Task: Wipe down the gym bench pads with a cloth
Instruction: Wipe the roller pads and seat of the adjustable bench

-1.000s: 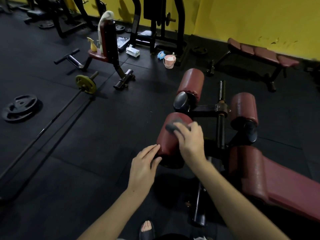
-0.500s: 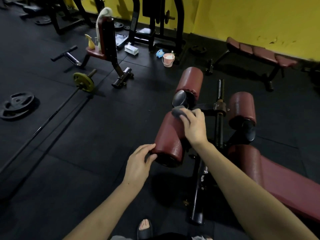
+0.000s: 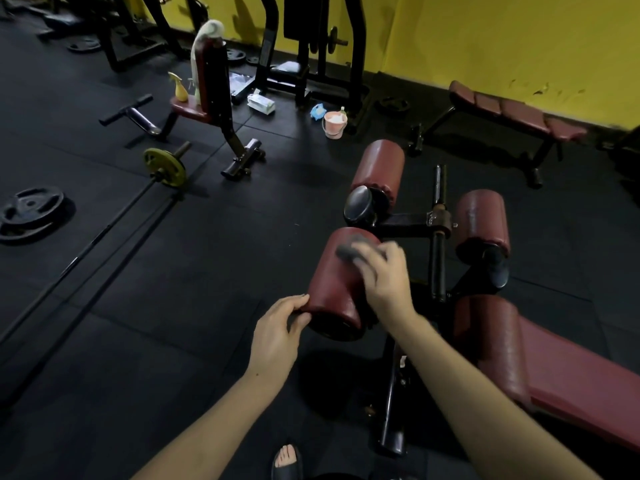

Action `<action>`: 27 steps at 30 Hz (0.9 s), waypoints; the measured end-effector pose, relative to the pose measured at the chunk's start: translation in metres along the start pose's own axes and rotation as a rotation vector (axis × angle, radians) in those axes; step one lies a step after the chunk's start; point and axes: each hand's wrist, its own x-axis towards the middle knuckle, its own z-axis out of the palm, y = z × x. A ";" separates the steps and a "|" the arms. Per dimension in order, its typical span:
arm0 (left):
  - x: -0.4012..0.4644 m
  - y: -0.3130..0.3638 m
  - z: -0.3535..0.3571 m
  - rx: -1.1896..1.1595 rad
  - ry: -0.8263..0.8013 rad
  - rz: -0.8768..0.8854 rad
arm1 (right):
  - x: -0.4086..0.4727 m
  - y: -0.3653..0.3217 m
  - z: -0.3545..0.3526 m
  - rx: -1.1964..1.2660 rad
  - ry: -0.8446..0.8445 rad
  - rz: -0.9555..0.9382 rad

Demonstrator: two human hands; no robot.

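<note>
A dark red roller pad (image 3: 334, 285) sits at the near left end of the bench's leg frame. My right hand (image 3: 384, 278) presses a dark grey cloth (image 3: 349, 252) onto the top of this pad; the hand is motion-blurred. My left hand (image 3: 277, 332) grips the pad's near left rim with thumb and fingertips. Two more red rollers, one at the far left (image 3: 379, 168) and one on the right (image 3: 483, 223), stand beyond. The long red bench pad (image 3: 568, 379) runs off to the lower right.
A pink bucket (image 3: 335, 124) and a blue cloth lie on the black floor behind. An upright seat (image 3: 207, 84) carries a yellow spray bottle (image 3: 180, 88) and a towel. A barbell with a yellow plate (image 3: 164, 166) and loose plates (image 3: 31, 211) lie left. A flat bench (image 3: 512, 114) lines the yellow wall.
My right hand slid the cloth along the top of the near roller, away from me and back slightly. My left hand moved from the pad's side to grip its near rim.
</note>
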 end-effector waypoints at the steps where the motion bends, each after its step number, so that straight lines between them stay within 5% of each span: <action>1: 0.001 -0.001 -0.001 -0.021 -0.011 -0.037 | 0.020 0.007 0.003 0.001 0.013 0.076; 4: 0.002 -0.003 -0.005 -0.014 -0.044 -0.076 | 0.047 0.013 0.007 -0.020 -0.025 0.171; 12: 0.001 0.007 0.000 0.128 -0.056 0.118 | -0.069 -0.036 -0.022 0.013 -0.056 -0.061; 16: 0.004 0.002 0.000 0.101 -0.032 0.099 | -0.043 -0.020 -0.015 -0.007 -0.090 -0.147; 22: 0.004 -0.004 -0.006 -0.083 -0.064 -0.098 | 0.046 0.009 0.006 -0.014 -0.010 0.178; 27: -0.004 0.003 -0.004 -0.025 -0.079 -0.015 | -0.011 -0.009 -0.006 0.000 -0.014 0.063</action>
